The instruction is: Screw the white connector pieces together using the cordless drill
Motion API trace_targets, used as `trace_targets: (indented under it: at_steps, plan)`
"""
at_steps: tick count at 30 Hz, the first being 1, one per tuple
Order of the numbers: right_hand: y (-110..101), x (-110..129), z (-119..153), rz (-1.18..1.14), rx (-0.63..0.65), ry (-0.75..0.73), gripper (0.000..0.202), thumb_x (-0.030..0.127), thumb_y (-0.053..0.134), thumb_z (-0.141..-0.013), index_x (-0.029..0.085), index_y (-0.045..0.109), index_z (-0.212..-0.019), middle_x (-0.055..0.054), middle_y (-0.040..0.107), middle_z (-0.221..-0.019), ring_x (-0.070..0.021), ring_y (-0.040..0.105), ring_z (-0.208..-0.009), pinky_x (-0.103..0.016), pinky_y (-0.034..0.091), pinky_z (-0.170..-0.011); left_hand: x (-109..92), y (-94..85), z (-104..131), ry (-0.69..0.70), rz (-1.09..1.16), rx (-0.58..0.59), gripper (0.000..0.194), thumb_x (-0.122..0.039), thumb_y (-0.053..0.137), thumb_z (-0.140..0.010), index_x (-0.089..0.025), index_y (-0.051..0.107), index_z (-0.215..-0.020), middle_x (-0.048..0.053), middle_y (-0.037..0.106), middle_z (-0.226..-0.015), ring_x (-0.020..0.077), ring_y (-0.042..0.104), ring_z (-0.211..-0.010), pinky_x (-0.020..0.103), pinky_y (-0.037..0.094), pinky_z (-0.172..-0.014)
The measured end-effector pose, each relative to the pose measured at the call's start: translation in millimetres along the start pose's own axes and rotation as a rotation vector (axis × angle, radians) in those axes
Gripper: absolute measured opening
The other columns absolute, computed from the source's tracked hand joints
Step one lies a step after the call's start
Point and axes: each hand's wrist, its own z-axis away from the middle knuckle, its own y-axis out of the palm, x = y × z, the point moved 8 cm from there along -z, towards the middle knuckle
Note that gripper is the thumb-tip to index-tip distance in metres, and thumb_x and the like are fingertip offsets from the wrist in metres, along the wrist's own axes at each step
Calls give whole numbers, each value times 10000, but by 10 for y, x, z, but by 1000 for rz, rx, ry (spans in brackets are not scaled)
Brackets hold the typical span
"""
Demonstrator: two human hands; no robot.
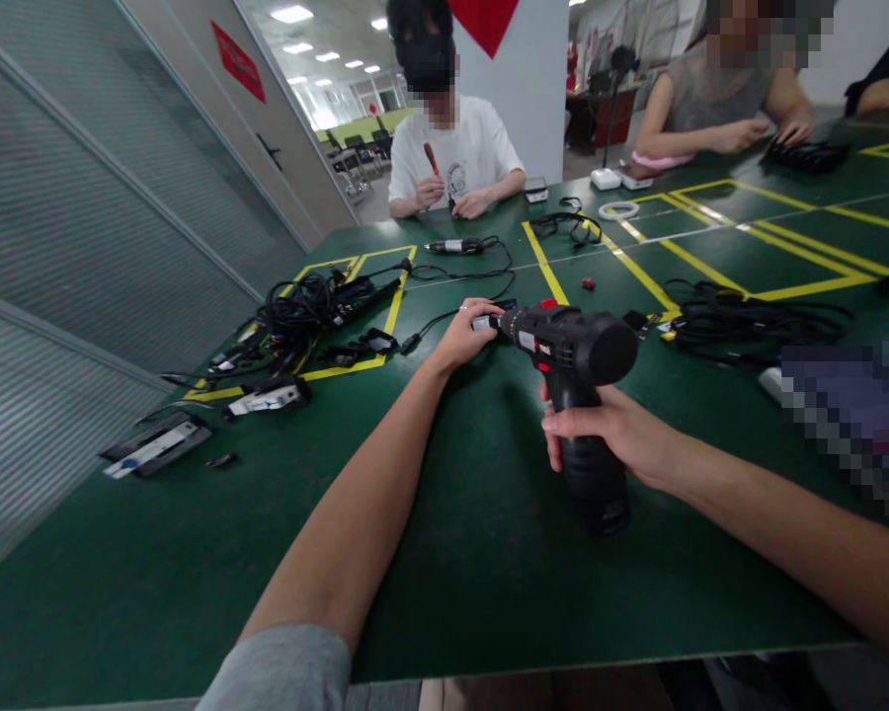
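Observation:
A black cordless drill [582, 355] with red parts is in my right hand [600, 430], whose fingers wrap round its grip. The drill's chuck points left, toward a small black device with a light label [484, 323]. On that device rests my left hand [465, 334], its fingers closed over it and pressing it on the green table [459, 553]. A thin black cable [437, 323] lies beside the left hand. Whether the drill's tip touches the device cannot be made out.
Tangled black cables and adapters [303, 311] lie at the left, with opened casings [159, 444] nearer. More cables [763, 321] are at the right beside a blurred object [859, 415]. Across the table a person [451, 148] holds a red-handled tool; another person [718, 109] sits farther right.

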Motion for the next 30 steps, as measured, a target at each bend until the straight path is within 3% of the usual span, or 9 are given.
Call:
trace_targets:
  at_steps: [7,14,30]
  plan:
    - [3,25,14,22,-20,9,313,241,681,-800,198,497,-1049,5,678,-654,-180,647,-582,-311,488,-598,5,2,-4,-12,2,-6,313,-176,618,-703,-177,696,-1006,83,582,-1176,229,524,-1189,417,364,-1135]
    - [-5,3,2,7,0,-3,203,243,659,-810,198,521,-951,0,671,-667,-177,648,-593,-308,478,-593,-20,-4,9,-11,11,-2,317,-170,617,-699,-170,693,-1006,97,576,-1186,234,524,-1196,421,359,-1135]
    - [0,12,-2,13,-2,5,229,252,684,-804,196,522,-955,6,667,-661,-174,643,-580,-314,476,-593,-49,-5,11,2,-8,-15,318,-152,602,-701,-159,696,-1005,99,588,-1164,233,525,-1193,415,370,-1124]
